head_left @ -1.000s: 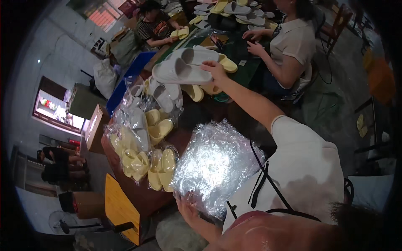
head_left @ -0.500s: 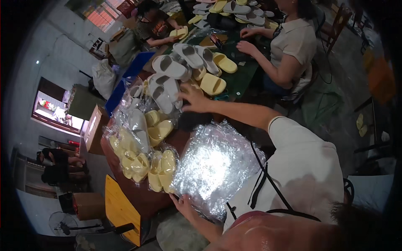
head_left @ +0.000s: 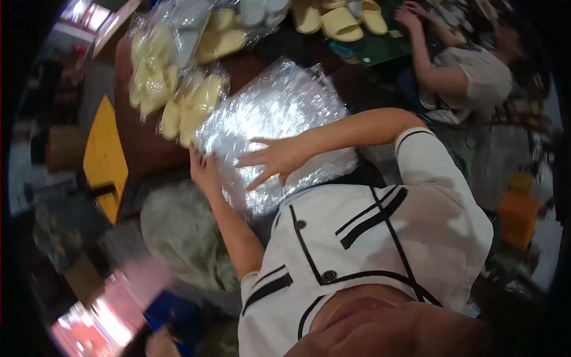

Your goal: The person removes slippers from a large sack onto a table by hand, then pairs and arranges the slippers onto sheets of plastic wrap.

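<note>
Clear plastic [head_left: 285, 101] lies in a stack before the person's chest; the right hand [head_left: 275, 157], half a second ago out by the grey slippers [head_left: 256, 11], is now on it with fingers spread, while the left hand [head_left: 206, 171] is at its left edge, pinching or not I cannot tell. So both hands are at the stack, neither visibly holding a slipper. Just beyond, bagged yellow slippers [head_left: 201, 106] rest on the brown table [head_left: 151, 146].
</note>
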### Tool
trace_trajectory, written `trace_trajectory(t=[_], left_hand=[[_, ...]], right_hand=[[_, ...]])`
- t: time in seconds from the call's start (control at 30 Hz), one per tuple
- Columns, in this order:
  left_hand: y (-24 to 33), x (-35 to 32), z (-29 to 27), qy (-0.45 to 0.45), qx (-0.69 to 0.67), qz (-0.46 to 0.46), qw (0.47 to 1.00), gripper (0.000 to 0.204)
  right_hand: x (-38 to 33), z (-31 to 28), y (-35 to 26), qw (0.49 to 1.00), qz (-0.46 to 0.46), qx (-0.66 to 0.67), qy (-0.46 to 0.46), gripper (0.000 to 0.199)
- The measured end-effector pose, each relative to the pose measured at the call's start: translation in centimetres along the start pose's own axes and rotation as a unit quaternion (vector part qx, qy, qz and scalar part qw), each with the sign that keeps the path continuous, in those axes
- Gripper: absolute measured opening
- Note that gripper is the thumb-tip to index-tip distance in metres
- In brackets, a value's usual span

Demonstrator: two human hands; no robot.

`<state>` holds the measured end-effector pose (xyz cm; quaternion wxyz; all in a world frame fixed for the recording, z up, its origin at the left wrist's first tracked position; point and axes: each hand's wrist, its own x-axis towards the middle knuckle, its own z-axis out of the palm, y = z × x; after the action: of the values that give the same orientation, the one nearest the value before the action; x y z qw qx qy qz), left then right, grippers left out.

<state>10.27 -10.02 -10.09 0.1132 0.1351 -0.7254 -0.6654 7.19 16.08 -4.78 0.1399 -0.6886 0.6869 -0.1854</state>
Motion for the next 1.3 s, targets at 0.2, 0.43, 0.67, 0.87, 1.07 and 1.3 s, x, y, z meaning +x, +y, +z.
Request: trace_trajectory(t=[0.2, 0.43, 0.67, 0.87, 1.07, 1.3], left_hand=[[-0.9, -0.1, -0.9, 0.040, 0.047, -0.007, 0.998, 0.057], [-1.5, 3.2, -0.5, 0.040, 0.037, -0.032, 0.998, 0.049], [0.4, 5.2, 1.6, -0.002, 0.135, -0.005, 0.991, 0.048], [2.5, 4.2, -0.1, -0.004, 0.520, 0.183, 0.835, 0.059], [6.5, -4.4, 4.7, -0.078, 0.654, 0.204, 0.724, 0.063], [-3.3, -6.4, 1.9, -0.052, 0.533, 0.160, 0.829, 0.060]], right_hand=[[-1.4, 2.6, -1.8, 0.997, 0.052, 0.039, -0.044, 0.082], [-2.9, 8.3, -3.3, 0.991, 0.109, 0.076, -0.018, 0.063], [-2.7, 7.0, -3.5, 0.968, 0.038, 0.244, 0.047, 0.059], [-2.0, -0.5, -5.2, 0.954, 0.031, 0.278, 0.103, 0.063], [-6.9, -2.0, -2.5, 0.907, 0.414, -0.013, 0.082, 0.101], [-9.8, 5.1, -0.1, 0.871, 0.483, 0.066, 0.065, 0.102]])
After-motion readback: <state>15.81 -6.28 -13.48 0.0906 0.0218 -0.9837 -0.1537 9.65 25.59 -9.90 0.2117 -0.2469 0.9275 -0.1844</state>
